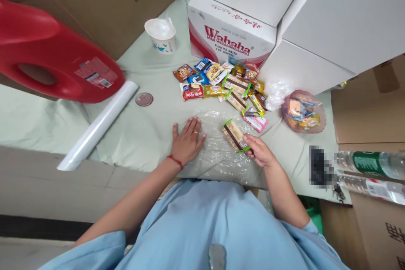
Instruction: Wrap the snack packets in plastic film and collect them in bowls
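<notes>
Our blue shirt (205, 219) fills the foreground, and beyond it our right hand (260, 152) pinches a snack bar (233, 134) by its near right end — its long axis slants away leftward, over the clear plastic sheet (211, 164). Our left hand (186, 141), farther from the bar, lies palm down at the sheet's left side — grasping nothing.

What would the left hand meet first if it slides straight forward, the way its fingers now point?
Most likely the red snack packet. The left hand lies flat, aimed roughly at it; the exact line is uncertain, so the yellow packet beside it may come first.
</notes>
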A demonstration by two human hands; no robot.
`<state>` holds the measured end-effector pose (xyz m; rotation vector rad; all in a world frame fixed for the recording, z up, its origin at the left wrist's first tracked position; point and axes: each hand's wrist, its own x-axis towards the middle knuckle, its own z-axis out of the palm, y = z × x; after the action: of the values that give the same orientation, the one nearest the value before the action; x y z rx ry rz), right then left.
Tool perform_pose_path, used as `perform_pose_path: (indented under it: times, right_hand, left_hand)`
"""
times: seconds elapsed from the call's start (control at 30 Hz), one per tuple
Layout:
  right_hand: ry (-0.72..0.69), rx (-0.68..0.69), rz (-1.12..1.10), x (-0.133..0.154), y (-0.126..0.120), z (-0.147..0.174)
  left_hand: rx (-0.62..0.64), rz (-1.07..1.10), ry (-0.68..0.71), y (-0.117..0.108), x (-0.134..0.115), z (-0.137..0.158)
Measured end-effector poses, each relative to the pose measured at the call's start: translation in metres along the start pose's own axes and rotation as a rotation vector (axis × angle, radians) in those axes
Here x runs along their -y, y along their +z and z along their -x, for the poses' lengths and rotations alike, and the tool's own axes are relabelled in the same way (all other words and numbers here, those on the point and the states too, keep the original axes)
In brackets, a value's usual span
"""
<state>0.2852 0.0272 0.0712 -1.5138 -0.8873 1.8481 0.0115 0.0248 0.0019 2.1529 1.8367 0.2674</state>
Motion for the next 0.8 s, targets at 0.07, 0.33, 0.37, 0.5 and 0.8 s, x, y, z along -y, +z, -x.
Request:
perform_pose_path:
  times: [0.07, 0.33, 0.37, 0.5, 0.8]
  right_hand:
    - [0.009, -0.056, -0.076, -0.003, -0.005, -0.003]
    - [0.004, -0.107, -0.181, -0.01, -0.024, -0.006]
    - [0.014, -0.067, -0.129, -0.01, -0.023, -0.006]
    - [-0.027, 0.169, 0.194, -0.008, -0.01, -0.012]
    - [-0.422, 0.258, 1.042, 0.008, 0.024, -0.042]
  left_hand:
    - [0.048, 0.002, -0.011, -0.005, 0.001, -0.009]
    - [-0.002, -0.085, 0.137, -0.002, 0.019, -0.014]
    - [-0.013, -0.087, 0.14, 0.0, 0.02, -0.013]
    - [-0.016, -0.086, 0.138, 0.003, 0.02, -0.013]
    - [-0.044, -0.026, 0.147, 0.0, 0.019, -0.011]
